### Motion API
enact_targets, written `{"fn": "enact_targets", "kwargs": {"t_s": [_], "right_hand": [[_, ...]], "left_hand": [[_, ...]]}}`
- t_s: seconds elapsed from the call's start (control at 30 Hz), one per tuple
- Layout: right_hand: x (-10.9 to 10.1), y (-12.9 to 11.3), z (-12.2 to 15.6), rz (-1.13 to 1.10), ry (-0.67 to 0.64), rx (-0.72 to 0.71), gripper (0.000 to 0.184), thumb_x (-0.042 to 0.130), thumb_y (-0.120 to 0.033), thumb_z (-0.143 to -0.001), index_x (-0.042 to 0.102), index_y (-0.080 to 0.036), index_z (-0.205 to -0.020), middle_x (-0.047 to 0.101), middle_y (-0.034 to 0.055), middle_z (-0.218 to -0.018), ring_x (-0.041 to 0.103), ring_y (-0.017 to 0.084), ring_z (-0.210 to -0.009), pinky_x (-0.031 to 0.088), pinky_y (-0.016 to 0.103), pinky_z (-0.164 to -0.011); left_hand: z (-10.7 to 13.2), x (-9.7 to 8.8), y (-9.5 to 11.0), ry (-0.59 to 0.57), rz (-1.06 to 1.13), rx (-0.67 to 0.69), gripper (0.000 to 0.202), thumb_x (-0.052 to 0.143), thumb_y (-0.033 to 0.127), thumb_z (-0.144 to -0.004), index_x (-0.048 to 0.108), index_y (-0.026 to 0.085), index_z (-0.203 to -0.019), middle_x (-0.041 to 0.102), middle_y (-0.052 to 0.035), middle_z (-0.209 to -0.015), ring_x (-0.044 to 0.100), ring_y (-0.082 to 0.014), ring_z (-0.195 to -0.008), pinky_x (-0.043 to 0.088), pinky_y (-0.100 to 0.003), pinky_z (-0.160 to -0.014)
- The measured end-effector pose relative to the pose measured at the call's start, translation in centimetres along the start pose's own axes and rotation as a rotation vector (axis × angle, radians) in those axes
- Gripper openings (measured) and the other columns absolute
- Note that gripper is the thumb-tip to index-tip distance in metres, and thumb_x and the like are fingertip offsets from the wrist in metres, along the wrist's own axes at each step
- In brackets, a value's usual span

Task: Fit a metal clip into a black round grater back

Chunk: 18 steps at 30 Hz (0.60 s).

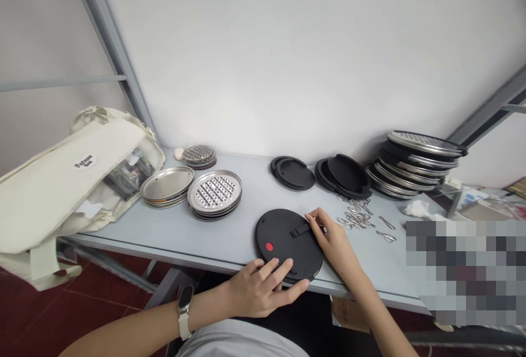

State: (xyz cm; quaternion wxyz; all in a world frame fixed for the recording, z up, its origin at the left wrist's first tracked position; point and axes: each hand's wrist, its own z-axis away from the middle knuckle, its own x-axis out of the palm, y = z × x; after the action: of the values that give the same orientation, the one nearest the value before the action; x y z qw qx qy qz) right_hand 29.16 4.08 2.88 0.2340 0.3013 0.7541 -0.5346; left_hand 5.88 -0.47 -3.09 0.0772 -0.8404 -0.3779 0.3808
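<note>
A black round disc [287, 236] with a red dot lies at the table's front edge, its near rim overhanging slightly. My left hand [263, 288], wearing a watch, grips the near rim, with spread fingers on its top face. With fingers and thumb pinched together, my right hand [329, 236] holds the disc's right edge, at the end of a narrow black clip [301, 230]. Whether a small part sits between those fingertips is hidden. Just to the right, several small metal wire clips [356, 215] lie in a loose heap.
Round metal graters [215, 191], plain metal discs [167, 184] and smaller graters [199, 154] are piled at left, beside a cream bag [61, 181]. Black discs [292, 173] and black holders [343, 175] lie at the back. A tall stack of black-rimmed graters [415, 168] stands right.
</note>
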Motion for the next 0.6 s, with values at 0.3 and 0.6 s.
{"fn": "enact_targets", "kwargs": {"t_s": [0.3,0.6], "right_hand": [[0.12,0.17,-0.1,-0.004,0.003,-0.005,0.027,0.039,-0.045,-0.098,0.051,-0.023,-0.086,0.06,-0.0003,-0.069,0.057,0.017,-0.062,0.044,0.028,-0.061],[0.22,0.33,-0.12,-0.009,0.005,0.001,0.025,0.039,-0.043,-0.098,0.051,-0.023,-0.088,0.061,0.0004,-0.072,0.058,0.018,-0.064,0.044,0.029,-0.065]], "left_hand": [[0.17,0.05,-0.03,-0.016,-0.002,0.008,0.062,0.064,0.027,-0.083,0.047,0.036,-0.141,0.048,-0.0045,-0.143,0.048,-0.0212,-0.114,0.041,-0.028,-0.085],[-0.07,-0.04,-0.05,0.001,0.02,-0.002,0.062,0.064,0.025,-0.081,0.049,0.035,-0.14,0.049,-0.0056,-0.142,0.048,-0.0216,-0.113,0.041,-0.028,-0.084]]}}
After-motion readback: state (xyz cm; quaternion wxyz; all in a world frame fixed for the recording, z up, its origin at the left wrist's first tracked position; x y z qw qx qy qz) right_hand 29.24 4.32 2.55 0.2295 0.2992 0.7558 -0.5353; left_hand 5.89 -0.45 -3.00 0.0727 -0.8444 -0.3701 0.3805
